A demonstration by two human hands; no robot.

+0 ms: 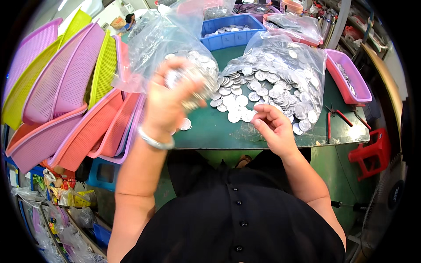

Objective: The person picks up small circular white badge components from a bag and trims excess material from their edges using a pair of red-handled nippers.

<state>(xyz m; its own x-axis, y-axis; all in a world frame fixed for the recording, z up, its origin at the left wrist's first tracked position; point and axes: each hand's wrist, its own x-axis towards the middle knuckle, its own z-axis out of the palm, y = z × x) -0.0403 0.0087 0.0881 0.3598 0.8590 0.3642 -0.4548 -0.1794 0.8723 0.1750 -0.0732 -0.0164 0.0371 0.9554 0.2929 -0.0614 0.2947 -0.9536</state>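
Note:
Silvery round metal discs (274,93) spill from a clear plastic bag (315,72) onto the green table. My left hand (169,103), a bangle at its wrist, is raised over the left part of the table and smeared by motion. Its fingers curl round several silvery metal discs (174,79). Close to the front of the loose pile is my right hand (275,130), thumb and fingertips brought together; anything between them is too small to make out. One disc (185,124) lies apart beside my left wrist. Another clear bag (158,39) with discs stands behind my left hand.
Stacked purple, green and orange perforated baskets (74,74) crowd the left side. A blue bin (232,33) of discs stands at the back. On the right are a pink bin (348,76) with metal parts, red-handled pliers (335,118) and a red stool (372,153) below the table edge.

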